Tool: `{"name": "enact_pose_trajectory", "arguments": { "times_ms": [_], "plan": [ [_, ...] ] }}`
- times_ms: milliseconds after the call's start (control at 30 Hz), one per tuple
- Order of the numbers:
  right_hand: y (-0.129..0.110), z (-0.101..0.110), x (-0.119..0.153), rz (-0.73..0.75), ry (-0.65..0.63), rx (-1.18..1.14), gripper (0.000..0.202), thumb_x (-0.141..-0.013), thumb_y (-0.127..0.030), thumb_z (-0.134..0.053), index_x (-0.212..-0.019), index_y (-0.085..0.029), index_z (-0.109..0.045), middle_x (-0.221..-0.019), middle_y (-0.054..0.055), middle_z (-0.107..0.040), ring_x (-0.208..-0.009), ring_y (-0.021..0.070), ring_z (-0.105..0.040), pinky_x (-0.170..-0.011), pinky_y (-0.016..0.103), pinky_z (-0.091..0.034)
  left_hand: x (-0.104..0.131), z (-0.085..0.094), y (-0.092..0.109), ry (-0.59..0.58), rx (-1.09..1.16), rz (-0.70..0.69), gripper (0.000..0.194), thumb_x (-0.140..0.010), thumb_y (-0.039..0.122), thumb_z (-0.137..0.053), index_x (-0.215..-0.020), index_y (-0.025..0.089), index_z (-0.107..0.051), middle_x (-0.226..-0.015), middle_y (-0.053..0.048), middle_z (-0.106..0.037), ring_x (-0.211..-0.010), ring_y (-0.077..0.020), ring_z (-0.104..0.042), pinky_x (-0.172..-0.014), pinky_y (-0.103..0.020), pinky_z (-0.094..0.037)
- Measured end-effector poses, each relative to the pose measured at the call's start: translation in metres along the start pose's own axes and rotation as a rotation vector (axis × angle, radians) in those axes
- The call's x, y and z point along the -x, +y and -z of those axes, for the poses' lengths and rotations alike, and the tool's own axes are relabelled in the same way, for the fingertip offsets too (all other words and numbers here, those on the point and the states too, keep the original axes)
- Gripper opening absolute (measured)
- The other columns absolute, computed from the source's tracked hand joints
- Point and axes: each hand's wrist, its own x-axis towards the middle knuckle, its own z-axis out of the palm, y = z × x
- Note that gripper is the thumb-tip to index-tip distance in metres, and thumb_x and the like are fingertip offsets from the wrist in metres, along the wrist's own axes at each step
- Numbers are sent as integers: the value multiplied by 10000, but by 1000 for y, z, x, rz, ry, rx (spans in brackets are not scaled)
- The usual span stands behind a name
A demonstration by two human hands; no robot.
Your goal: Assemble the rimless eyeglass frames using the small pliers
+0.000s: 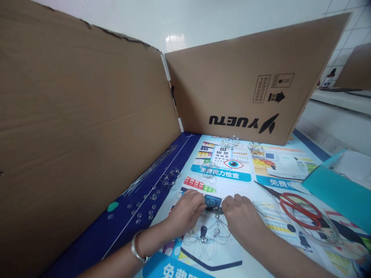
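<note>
Fingers curled closed, my left hand (pixel 188 210) meets my right hand (pixel 240 216) low in the middle of the head view. Between their fingertips shows a short dark metal piece (pixel 214 210), its kind unclear. Just below them lies a loose loop of thin beaded wire (pixel 216 231) with clear round beads. The loop's upper strands run up to my pinched fingers, which hide their ends. Past my right hand, a thin wire strand (pixel 262 208) curves over the printed sheet. A silver bangle circles my left wrist.
Red-handled scissors (pixel 301 210) lie at right beside a clear ring-shaped coil (pixel 333 231) and a turquoise box (pixel 342 181). Loose clear beads (pixel 139 215), straight wires (pixel 150 172) and beaded wire pieces (pixel 171 177) are at left. Cardboard panels (pixel 232 85) stand behind and left.
</note>
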Motion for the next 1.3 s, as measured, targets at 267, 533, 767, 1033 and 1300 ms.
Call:
{"name": "enact_pose_trajectory", "arguments": {
  "times_ms": [267, 533, 767, 1033, 1300],
  "plan": [
    [0, 3, 0, 1, -21, 1, 218, -732, -22, -461, -844, -145, -603, -774, 75, -587, -727, 205, -512, -576, 322, -281, 0, 0, 1, 1, -21, 1, 153, -871, 148, -386, -729, 162, -442, -713, -22, -483, -718, -159, -430, -670, -294, -354],
    [-1, 5, 1, -6, -14, 9, 215, -731, -25, -477, -847, -149, -607, -771, 72, -589, -727, 201, -514, -574, 312, -288, 0, 2, 2, -14, -31, -15, 142, -860, 131, -381, -732, 164, -434, -717, -24, -480, -716, -164, -429, -674, -302, -353],
    [0, 3, 0, -3, 15, 12, 206, -721, -18, -485, -830, -146, -605, -755, 70, -588, -713, 183, -507, -572, 304, -279, 0, 2, 4, -13, -48, -33, 138, -846, 111, -389, -728, 163, -439, -715, -22, -487, -709, -159, -433, -678, -298, -355],
    [-1, 2, 0, -8, 28, 14, 209, -726, -17, -475, -827, -151, -600, -754, 63, -583, -708, 188, -506, -568, 309, -273, -1, 3, 4, -28, -63, -31, 124, -833, 95, -397, -736, 162, -437, -731, -28, -498, -723, -163, -432, -677, -305, -363],
    [0, 2, 1, 2, 43, 20, 195, -718, -22, -488, -813, -152, -596, -737, 62, -577, -702, 183, -500, -567, 306, -270, 0, 2, 3, -15, -40, -41, 122, -840, 119, -397, -739, 166, -447, -729, -25, -492, -720, -162, -434, -686, -312, -366]
  ]
}}
